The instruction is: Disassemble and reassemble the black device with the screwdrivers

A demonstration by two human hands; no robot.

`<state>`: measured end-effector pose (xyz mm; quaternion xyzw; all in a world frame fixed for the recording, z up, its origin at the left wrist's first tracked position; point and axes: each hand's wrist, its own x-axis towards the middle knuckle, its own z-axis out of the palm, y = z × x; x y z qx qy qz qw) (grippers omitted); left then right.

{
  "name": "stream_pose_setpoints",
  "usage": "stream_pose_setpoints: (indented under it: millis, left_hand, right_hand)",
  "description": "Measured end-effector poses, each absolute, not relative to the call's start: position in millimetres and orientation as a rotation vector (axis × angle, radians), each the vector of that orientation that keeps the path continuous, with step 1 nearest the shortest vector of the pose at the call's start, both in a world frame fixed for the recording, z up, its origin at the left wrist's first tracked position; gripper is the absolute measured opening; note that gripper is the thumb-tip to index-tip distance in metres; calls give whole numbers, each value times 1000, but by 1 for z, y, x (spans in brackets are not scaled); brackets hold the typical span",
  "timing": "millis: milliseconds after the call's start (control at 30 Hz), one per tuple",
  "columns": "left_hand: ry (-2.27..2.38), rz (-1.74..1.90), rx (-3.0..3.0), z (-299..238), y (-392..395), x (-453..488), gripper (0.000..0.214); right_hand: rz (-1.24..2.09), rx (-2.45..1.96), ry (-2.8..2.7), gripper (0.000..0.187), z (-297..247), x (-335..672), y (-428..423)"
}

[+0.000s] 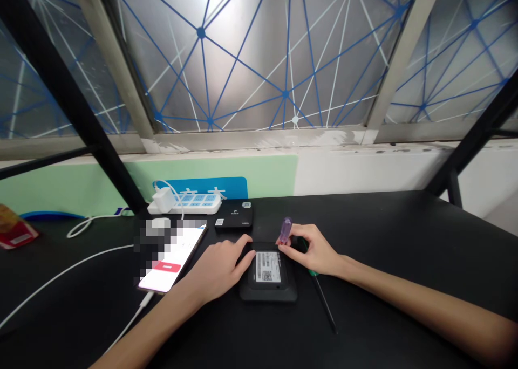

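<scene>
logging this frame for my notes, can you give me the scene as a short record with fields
surface: black table
left hand: open, resting on the left edge of the black device
right hand: pinching the purple screwdriver, upright at the device's far edge
by right hand: green screwdriver lying on the table
left of device: phone, screen lit, white cable attached
behind: power strip with white charger; small black box
</scene>
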<state>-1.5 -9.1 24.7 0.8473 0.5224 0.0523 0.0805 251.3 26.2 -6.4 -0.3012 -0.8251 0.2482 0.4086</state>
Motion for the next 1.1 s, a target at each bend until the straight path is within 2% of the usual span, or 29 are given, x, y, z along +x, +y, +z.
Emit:
stream_pose_setpoints:
  millis: [1100]
  left_hand:
    - [1504,168,2518,27,-8,-6,48]
  right_hand:
    - [659,-822,-2014,14,-13,249,31]
